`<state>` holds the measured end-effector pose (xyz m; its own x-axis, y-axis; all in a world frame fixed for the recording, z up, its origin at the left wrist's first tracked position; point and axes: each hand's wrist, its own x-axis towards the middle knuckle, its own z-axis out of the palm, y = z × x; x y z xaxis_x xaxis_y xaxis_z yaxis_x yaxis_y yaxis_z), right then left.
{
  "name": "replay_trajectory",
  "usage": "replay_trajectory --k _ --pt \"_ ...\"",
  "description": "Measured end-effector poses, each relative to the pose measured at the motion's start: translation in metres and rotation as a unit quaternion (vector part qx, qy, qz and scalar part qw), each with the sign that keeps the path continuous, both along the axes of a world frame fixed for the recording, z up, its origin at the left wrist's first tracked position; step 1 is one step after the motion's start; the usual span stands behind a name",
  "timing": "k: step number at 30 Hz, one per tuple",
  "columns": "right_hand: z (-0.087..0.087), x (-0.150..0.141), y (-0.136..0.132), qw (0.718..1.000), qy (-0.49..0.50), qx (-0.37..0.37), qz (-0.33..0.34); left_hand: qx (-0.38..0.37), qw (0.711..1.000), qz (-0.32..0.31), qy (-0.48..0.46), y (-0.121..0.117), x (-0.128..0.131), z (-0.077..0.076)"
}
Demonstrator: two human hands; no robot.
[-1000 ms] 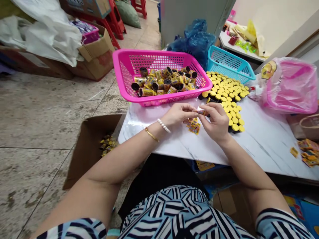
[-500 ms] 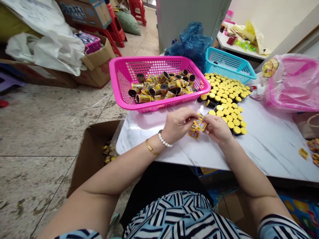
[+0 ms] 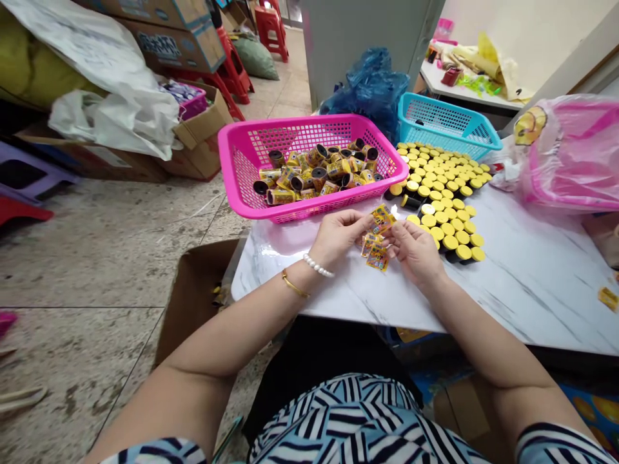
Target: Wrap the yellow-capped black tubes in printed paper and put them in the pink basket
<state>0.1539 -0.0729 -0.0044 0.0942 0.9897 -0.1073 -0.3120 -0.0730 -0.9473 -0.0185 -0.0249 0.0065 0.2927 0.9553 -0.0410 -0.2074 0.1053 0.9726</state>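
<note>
Above the front of the marbled table, my left hand (image 3: 341,237) pinches the left side of a small yellow printed label (image 3: 382,218). The fingers of my right hand (image 3: 414,250) are closed on its right edge. Below it, more yellow labels (image 3: 376,254) hang or lie in an overlapping bunch; whether they are joined to the held one I cannot tell. Just beyond my hands is a pink basket (image 3: 313,209) holding many small black tubs (image 3: 319,175) wrapped in yellow labels. Close to my right hand, black tubs with yellow lids (image 3: 449,243) stand packed together.
A blue basket (image 3: 449,135) and a blue plastic bag (image 3: 370,84) sit at the back. To the right is a pink container in clear plastic (image 3: 573,154); a loose yellow label (image 3: 608,298) lies at the right edge. An open cardboard box (image 3: 196,283) stands below the table's left end.
The label between my hands has been lifted and spread flatter, and more of the bunch below shows. My hands have moved slightly apart. The view has shifted a little left.
</note>
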Motion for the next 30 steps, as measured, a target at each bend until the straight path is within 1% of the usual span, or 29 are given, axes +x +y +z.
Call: replay_trajectory --k 2,5,7,8,10,12,17,19,22,24,25,27,30 --pt "-0.002 -0.004 0.002 1.000 0.014 -0.015 0.006 0.003 1.000 0.007 0.022 0.000 0.002 -0.002" --pt "-0.008 -0.005 0.006 0.999 0.018 0.001 -0.029 0.025 0.998 0.000 0.058 -0.003 0.004 -0.002" --pt "-0.012 -0.003 0.008 0.998 0.003 0.025 -0.055 0.056 0.997 0.035 0.041 -0.007 0.004 0.000" --pt "-0.014 -0.003 0.008 0.998 -0.009 0.034 -0.058 0.076 0.995 0.058 0.024 -0.008 0.004 0.001" --pt "-0.018 -0.002 0.007 0.997 -0.033 0.044 -0.046 0.109 0.990 0.088 -0.001 -0.011 0.003 0.002" --pt "-0.019 -0.002 0.004 0.997 -0.052 0.050 -0.027 0.133 0.987 0.092 0.004 -0.013 0.001 0.003" --pt "-0.012 -0.009 -0.003 0.992 -0.104 0.073 0.007 0.190 0.973 0.083 0.103 -0.011 0.000 -0.001" --pt "-0.008 -0.011 -0.003 0.989 -0.124 0.080 0.011 0.164 0.978 0.066 0.113 -0.009 0.001 -0.002" --pt "-0.009 -0.010 0.001 0.990 -0.112 0.083 -0.024 0.054 0.996 0.024 0.063 -0.005 0.001 0.000" --pt "-0.012 -0.008 0.004 0.994 -0.083 0.067 -0.024 0.004 0.999 0.008 0.041 -0.004 0.002 0.001" --pt "-0.014 -0.007 0.005 0.996 -0.071 0.055 -0.013 0.000 0.999 0.005 0.042 -0.004 0.002 0.002" --pt "-0.017 -0.006 0.006 0.997 -0.064 0.045 -0.006 0.017 0.998 0.012 0.053 -0.006 0.003 0.003" --pt "-0.019 -0.002 0.006 0.993 -0.079 0.068 -0.053 0.048 0.997 0.048 0.048 -0.009 0.003 0.002"
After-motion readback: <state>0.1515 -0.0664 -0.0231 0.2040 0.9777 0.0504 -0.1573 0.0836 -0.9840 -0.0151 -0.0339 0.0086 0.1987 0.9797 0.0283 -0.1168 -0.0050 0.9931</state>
